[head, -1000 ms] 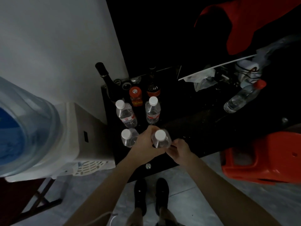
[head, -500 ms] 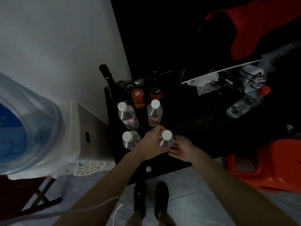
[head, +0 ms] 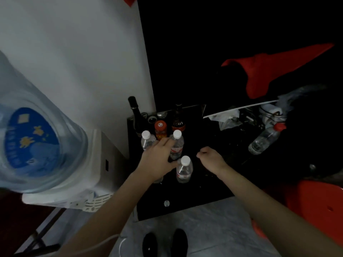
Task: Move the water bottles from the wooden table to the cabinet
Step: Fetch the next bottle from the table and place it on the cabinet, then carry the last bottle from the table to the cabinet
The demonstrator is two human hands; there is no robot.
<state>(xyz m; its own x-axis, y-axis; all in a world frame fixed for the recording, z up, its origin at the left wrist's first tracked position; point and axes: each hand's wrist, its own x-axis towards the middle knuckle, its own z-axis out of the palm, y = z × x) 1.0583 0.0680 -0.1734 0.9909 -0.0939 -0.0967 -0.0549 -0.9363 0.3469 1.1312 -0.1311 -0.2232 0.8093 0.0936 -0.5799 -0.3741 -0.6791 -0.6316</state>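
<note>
While our left hand (head: 158, 160) spreads open-fingered among the water bottles (head: 183, 170), our right hand (head: 210, 158) hovers, fingers loosely curled, holding nothing.

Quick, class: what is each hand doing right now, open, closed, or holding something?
Left hand: open, fingers reaching over the upright water bottles, no grip on any.
Right hand: fingers loosely curled, holding nothing.
</note>
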